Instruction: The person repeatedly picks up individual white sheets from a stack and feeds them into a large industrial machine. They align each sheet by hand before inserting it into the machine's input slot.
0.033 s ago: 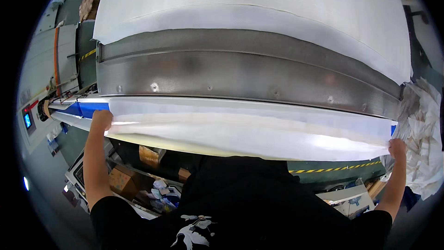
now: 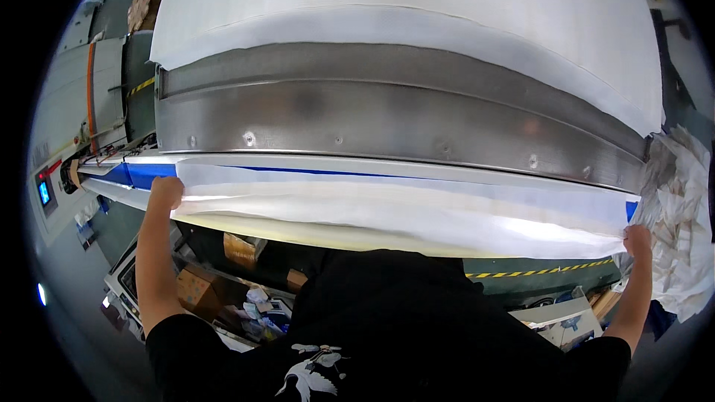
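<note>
A long strip of white fabric stretches sideways in front of me, over a blue surface that shows at its left end, its right end and in a thin line along its far edge. My left hand is closed on the near left corner of the fabric. At the other end, my right hand pinches the near right corner. Between the hands the cloth lies fairly taut, with shallow folds and a yellowish lower edge.
Beyond the strip stands a grey metal panel, with a wide white cloth surface behind it. Crumpled white material hangs at the right. A control screen glows at the far left. Cardboard boxes sit low at the left.
Both hands have shifted very slightly, the right one a little leftward. The fabric's far edge has come toward me, uncovering a thin blue line.
</note>
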{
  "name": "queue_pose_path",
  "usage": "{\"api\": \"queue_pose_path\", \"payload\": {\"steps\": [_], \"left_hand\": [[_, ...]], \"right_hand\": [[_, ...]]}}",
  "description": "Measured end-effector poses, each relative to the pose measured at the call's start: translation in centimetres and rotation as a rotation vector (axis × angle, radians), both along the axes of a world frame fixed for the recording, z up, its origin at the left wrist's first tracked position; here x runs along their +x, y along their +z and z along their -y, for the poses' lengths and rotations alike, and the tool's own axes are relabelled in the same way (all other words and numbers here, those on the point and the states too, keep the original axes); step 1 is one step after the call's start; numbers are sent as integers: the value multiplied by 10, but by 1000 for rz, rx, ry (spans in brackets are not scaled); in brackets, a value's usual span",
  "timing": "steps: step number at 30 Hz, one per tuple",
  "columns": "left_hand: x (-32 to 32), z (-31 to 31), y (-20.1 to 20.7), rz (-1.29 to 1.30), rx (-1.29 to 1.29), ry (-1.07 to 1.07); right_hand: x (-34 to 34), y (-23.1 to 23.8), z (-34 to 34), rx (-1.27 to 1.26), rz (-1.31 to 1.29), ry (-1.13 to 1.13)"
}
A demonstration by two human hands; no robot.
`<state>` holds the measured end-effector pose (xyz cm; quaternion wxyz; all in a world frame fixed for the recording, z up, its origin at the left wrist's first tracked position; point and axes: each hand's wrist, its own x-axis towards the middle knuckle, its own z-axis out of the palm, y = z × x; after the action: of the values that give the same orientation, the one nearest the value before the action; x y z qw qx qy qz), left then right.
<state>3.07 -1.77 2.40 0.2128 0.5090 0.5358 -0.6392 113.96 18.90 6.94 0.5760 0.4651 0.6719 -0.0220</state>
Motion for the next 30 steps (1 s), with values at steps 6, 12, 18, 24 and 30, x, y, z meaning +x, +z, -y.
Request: {"api": "queue_pose_path", "payload": {"steps": [6, 12, 18, 24, 30], "left_hand": [[2, -1, -28, -52, -37, 86], [7, -15, -12, -128, 79, 214], [-17, -27, 13, -458, 388, 393], [-15, -1, -13, -82, 1074, 415], [105, -37, -25, 59, 1080, 461]], "right_hand": [[33, -31, 21, -9, 67, -85], [41, -39, 28, 12, -44, -43], [52, -49, 34, 55, -119, -197], [15, -70, 39, -53, -194, -443], [-106, -52, 4, -297, -230, -530]]}}
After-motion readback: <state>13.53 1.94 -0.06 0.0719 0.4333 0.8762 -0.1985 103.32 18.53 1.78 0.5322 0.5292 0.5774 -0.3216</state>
